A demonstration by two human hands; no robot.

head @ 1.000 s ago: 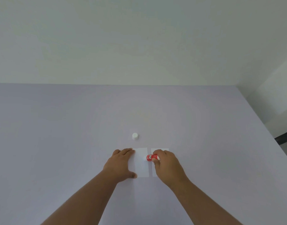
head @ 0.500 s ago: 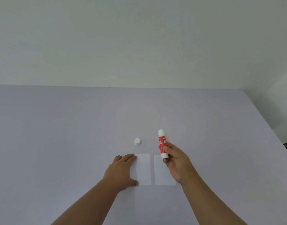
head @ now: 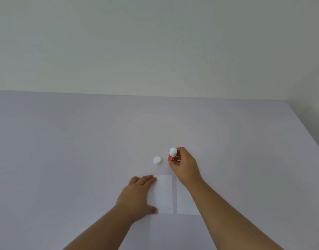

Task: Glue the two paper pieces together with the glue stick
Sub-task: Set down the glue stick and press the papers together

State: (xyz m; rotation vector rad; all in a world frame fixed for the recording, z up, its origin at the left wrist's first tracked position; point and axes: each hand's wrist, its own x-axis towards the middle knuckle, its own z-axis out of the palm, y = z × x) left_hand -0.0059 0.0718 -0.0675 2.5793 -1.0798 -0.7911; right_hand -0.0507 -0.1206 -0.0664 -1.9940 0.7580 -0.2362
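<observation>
Presently, the right hand [head: 184, 166] is closed around a red cylindrical glue stick with a white rounded end [head: 172, 156], its fingers [head: 180, 154] clamped on the red barrel. The stick stands nearly upright, white end uppermost; whether its lower end touches the pale lilac flat surface [head: 64, 141] cannot be told, as the hand hides it. Just left of those fingers, apart from the stick, a small white round plastic cap [head: 157, 160] sits on the surface by itself.

The left hand [head: 137, 197] lies flat, palm down, fingers [head: 146, 178] extended and close together, gripping nothing. Its fingertips and thumb rest on the left margin of a white rectangular paper piece [head: 164, 193], which lies flat just right of that hand. A second white rectangular paper piece [head: 185, 204] lies beside the first, further right, separated from it by a narrow strip of bare surface; the two are parallel and not overlapping. The right forearm crosses above the second piece and hides part of it. Both pieces lie nearer the person than the right-hand fingers, with the glue stick and cap beyond their far edges
</observation>
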